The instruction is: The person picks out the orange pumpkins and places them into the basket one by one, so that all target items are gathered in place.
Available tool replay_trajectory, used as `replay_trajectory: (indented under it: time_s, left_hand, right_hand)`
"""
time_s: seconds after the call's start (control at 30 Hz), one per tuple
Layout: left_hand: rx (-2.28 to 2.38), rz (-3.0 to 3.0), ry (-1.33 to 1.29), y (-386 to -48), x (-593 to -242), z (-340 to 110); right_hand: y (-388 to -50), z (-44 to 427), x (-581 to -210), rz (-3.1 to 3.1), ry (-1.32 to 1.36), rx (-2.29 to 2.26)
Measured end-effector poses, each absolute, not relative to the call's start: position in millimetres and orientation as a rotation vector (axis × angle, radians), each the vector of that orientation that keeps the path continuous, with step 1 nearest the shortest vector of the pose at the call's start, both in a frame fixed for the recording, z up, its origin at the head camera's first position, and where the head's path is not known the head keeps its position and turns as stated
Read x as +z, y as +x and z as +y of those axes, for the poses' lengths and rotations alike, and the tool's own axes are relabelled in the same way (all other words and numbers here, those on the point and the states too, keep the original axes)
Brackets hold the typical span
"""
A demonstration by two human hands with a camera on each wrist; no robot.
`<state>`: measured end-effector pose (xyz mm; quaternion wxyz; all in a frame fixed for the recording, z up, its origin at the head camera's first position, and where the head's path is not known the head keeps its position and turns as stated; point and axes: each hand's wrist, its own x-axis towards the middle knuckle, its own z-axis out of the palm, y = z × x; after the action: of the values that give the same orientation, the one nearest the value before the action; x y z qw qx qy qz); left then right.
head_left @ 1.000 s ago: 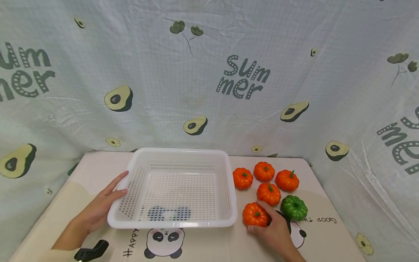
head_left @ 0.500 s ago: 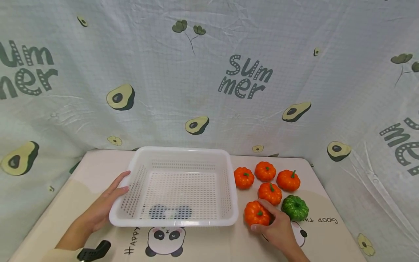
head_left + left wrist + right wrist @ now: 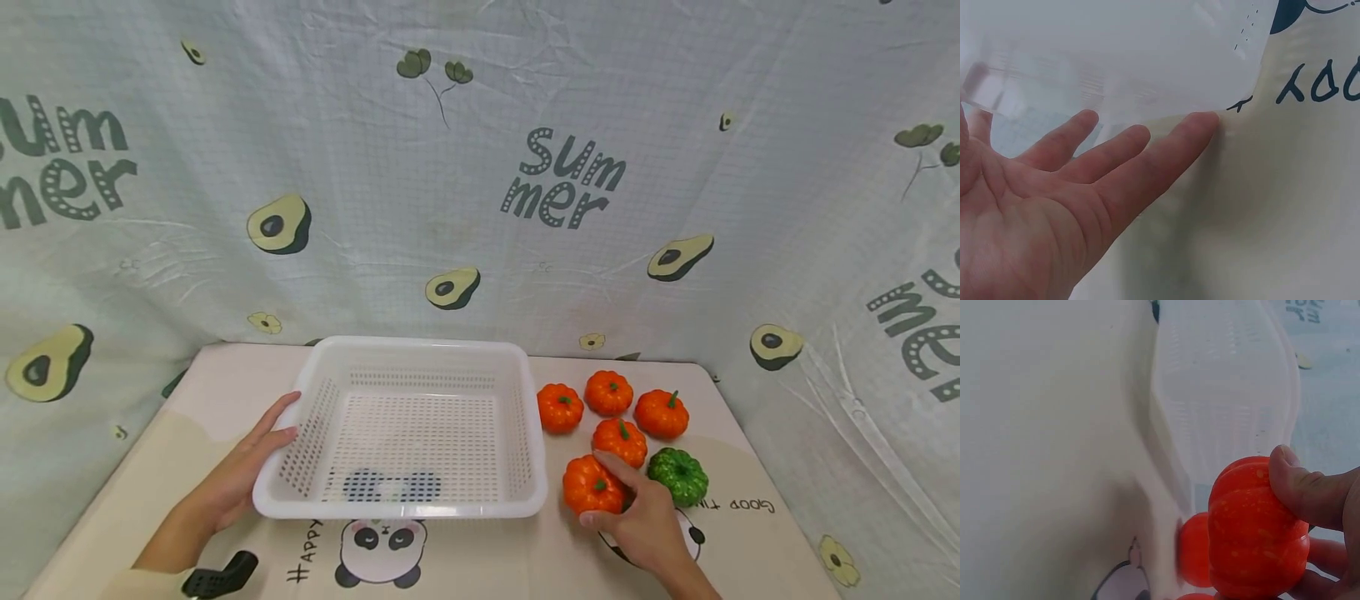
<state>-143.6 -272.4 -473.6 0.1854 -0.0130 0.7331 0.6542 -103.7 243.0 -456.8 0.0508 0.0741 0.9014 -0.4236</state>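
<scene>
In the head view my right hand (image 3: 641,512) grips a small orange pumpkin (image 3: 592,485) at the right of the basket. The right wrist view shows the thumb on one side of that pumpkin (image 3: 1257,528) and fingers on the other, with the pumpkin off the table. A white perforated plastic basket (image 3: 399,510) stands in the middle, with nothing inside it. My left hand (image 3: 243,471) touches the basket's left side with its fingers extended. From the left wrist, the fingers of the left hand (image 3: 1085,181) lie spread along the basket wall (image 3: 1147,69).
Several other orange pumpkins (image 3: 609,393) and a green pumpkin (image 3: 678,477) sit on the table right of the basket. The printed cloth (image 3: 480,167) hangs behind the table. A black strap piece (image 3: 221,577) shows by the left wrist.
My right hand has raised the orange pumpkin slightly, and it looks a little larger and higher. The left hand keeps its place at the basket. The whole view has shifted slightly.
</scene>
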Motion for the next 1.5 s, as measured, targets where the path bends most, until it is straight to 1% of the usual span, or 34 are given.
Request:
replay_trajectory:
  time_s: [0.8,1.23,1.5]
  left_hand:
    - [1.881,2.014,-0.03,-143,-474,-273]
    - [1.89,2.012,-0.02,-143,-474,-274]
    - [1.878,2.026,-0.009,-143,-475,-273]
  right_hand:
    - [-106,232,-421,2.804,0.094,-1.286]
    - [-115,221,-403,2.873,-0.14,-1.266]
    - [-122,212,-395,2.806,-0.201,-1.293]
